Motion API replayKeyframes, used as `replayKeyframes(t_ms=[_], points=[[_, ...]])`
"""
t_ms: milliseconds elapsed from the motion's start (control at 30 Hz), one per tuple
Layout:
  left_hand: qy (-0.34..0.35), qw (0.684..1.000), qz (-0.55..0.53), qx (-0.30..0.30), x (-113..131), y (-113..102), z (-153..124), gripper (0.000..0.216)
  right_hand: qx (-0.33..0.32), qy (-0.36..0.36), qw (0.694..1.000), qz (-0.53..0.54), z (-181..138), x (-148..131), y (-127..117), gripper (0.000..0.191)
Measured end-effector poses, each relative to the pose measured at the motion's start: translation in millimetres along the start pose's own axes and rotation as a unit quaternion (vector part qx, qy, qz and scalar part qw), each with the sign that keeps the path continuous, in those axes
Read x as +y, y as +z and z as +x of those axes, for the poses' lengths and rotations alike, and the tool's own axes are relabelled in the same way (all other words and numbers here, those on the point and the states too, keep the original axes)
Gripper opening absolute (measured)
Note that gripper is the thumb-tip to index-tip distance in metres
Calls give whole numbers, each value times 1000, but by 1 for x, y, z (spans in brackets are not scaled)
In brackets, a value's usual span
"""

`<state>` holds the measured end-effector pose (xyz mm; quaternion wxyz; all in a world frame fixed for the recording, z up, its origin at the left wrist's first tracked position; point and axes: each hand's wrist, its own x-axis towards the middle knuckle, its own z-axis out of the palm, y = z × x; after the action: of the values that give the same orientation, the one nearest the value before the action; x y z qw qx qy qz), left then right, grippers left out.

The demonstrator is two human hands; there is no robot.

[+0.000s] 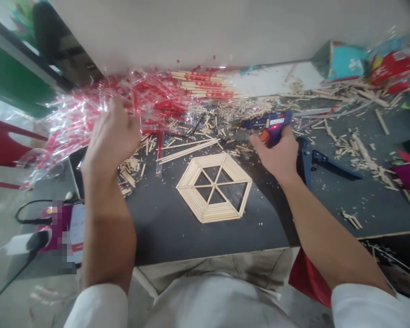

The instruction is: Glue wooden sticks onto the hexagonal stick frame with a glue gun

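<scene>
A flat hexagonal frame of pale wooden sticks [222,212] lies on the dark tabletop between my hands, with spokes crossing at its centre. Stick rows fill most of its sections near the rim; the right-hand one has fewer. My right hand [280,152] is closed around a purple-blue glue gun [279,125] with an orange trigger, its nozzle pointing left. Over the edge of a heap of red and clear plastic wrappers [157,98], my left hand [114,132] is raised with curled fingers. Whatever it may pinch is hidden. A few long loose sticks [191,149] lie behind the frame.
Blue-handled cutters [335,165] lie right of my right wrist. Stick offcuts [365,157] litter the table's back and right. Packaged sticks [207,84] rest near the wall. A power strip [56,223] with cables sits at left, and a teal box [346,61] stands back right.
</scene>
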<state>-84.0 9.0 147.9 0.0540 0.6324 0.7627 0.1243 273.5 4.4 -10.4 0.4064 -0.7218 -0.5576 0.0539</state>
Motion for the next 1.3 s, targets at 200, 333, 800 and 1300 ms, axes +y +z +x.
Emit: replayKeyframes(t_ms=[200,333,800,1300], points=[[147,922,-213,-289,29,31,-4,27,-35,-14,999,-35,1,1,1,36],[238,866,-354,-262,35,80,0,12,-37,-39,998,-41,-1,-4,-1,35],[187,826,-516,-130,49,154,-10,11,-97,-94,989,-53,-6,-10,-8,36],[188,834,-506,-115,47,158,-15,15,-135,-106,983,-60,-5,-17,-12,34]])
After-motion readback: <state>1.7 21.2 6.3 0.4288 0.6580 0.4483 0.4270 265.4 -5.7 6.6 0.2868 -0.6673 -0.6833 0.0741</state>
